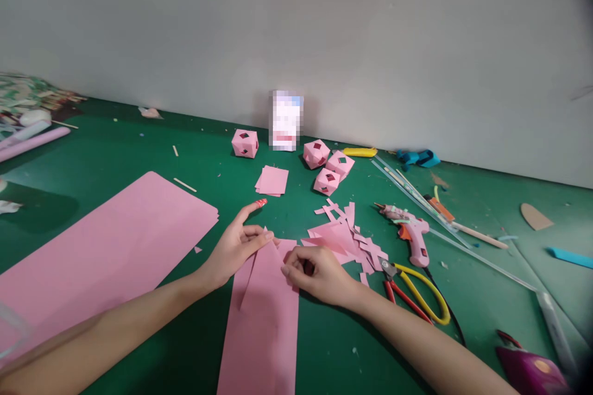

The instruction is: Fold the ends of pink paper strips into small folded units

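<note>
A long strip of pink paper (259, 355) lies in front of me, with a folded flap (265, 265) raised at its far end. My left hand (238, 244) pinches the tip of that flap between thumb and fingers, its index finger stretched away. At the strip's right edge, my right hand (319, 271) is closed, thumb against curled fingers, on the pink paper. Just right of it lie cut pink paper scraps (336, 237). Beyond the hands sits a small stack of pink paper squares (273, 180).
Larger pink sheets (115, 241) cover the left of the green table. Folded pink paper balls (245, 143) stand near a lit, blurred screen (286, 120). To the right are a glue gun (410, 231), yellow-and-red-handled pliers (417, 293), glue sticks and a purple object (528, 364).
</note>
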The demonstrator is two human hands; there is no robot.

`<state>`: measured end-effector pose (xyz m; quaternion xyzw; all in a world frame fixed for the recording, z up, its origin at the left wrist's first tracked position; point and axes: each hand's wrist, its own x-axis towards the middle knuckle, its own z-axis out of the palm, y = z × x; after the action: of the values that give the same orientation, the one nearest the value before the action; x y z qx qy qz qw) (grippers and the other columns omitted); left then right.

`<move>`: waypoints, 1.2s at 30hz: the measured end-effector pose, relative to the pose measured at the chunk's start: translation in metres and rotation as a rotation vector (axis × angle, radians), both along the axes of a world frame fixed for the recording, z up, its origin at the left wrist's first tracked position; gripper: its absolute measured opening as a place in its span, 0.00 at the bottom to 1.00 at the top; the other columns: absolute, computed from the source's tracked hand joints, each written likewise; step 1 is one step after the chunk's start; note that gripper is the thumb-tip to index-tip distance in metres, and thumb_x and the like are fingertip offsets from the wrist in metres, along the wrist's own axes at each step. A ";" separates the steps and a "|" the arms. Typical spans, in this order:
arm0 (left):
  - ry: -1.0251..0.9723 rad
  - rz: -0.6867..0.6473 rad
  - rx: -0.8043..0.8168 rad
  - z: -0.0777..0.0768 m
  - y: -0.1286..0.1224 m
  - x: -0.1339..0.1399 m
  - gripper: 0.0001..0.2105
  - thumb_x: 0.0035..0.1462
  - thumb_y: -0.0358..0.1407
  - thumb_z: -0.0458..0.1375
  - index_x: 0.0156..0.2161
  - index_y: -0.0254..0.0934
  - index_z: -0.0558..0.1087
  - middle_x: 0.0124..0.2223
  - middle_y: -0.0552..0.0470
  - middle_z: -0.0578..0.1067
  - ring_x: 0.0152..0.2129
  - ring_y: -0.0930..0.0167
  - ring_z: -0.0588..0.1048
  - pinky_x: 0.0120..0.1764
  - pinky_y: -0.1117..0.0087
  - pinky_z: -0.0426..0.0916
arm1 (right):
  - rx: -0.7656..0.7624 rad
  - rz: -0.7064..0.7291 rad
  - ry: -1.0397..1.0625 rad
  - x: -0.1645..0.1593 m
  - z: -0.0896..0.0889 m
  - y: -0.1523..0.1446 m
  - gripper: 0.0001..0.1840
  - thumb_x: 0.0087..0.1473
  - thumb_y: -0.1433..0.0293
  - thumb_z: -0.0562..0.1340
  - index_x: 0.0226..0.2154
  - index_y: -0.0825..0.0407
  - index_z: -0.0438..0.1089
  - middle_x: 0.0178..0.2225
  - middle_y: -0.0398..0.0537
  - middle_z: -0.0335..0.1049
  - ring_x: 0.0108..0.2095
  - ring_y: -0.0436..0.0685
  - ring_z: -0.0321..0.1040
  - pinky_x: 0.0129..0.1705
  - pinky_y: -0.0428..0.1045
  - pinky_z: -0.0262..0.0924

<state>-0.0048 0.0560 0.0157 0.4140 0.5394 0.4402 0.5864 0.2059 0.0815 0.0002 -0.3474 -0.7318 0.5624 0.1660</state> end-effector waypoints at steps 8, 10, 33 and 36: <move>-0.073 0.036 -0.011 -0.001 -0.001 -0.001 0.34 0.62 0.42 0.61 0.68 0.40 0.52 0.28 0.54 0.81 0.24 0.70 0.77 0.29 0.73 0.68 | -0.004 0.008 0.025 0.002 0.002 0.000 0.08 0.58 0.71 0.60 0.27 0.51 0.65 0.22 0.42 0.71 0.22 0.49 0.64 0.26 0.44 0.55; -0.062 0.029 -0.011 -0.002 -0.001 -0.001 0.35 0.62 0.42 0.60 0.69 0.40 0.52 0.29 0.52 0.82 0.25 0.69 0.78 0.30 0.71 0.69 | -0.006 0.008 0.024 0.002 0.002 0.000 0.07 0.58 0.72 0.60 0.27 0.51 0.65 0.21 0.41 0.70 0.22 0.49 0.63 0.25 0.44 0.54; -0.012 -0.037 0.025 -0.004 -0.002 -0.001 0.38 0.59 0.48 0.62 0.68 0.37 0.53 0.24 0.58 0.74 0.22 0.70 0.74 0.27 0.72 0.66 | 0.013 -0.091 0.062 0.003 -0.001 0.003 0.16 0.65 0.59 0.57 0.29 0.51 0.63 0.24 0.42 0.67 0.24 0.50 0.61 0.26 0.45 0.53; -0.005 -0.164 0.025 -0.007 -0.003 -0.002 0.42 0.57 0.45 0.66 0.69 0.39 0.50 0.30 0.54 0.78 0.24 0.69 0.77 0.29 0.72 0.68 | 0.033 -0.113 0.061 0.002 -0.003 0.003 0.18 0.65 0.55 0.57 0.29 0.50 0.62 0.24 0.41 0.66 0.24 0.50 0.61 0.26 0.46 0.53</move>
<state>-0.0065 0.0531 0.0082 0.4631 0.4968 0.3984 0.6164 0.2083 0.0847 -0.0025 -0.3683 -0.7148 0.5501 0.2254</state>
